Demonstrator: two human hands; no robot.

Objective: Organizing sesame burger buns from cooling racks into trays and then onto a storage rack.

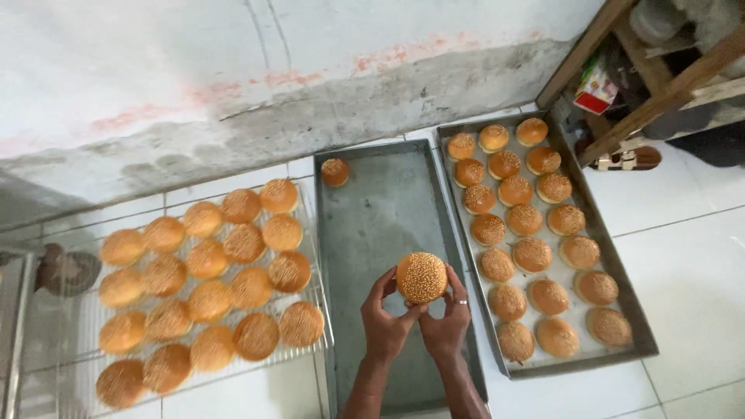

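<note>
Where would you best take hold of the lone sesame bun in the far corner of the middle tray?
Grip the lone bun across its rounded sides, coming down from above with fingers on the open near and right flanks. It lies dome-up close to the middle tray's far-left rim, so those two sides look cramped. Both the left hand and right hand are busy holding another bun.

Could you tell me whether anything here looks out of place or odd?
Only one thing stands out: a lone round sesame bun sits in the far corner of the middle grey metal tray, which is otherwise bare, while the trays on either side are full. Nothing looks spilled or damaged.
</note>
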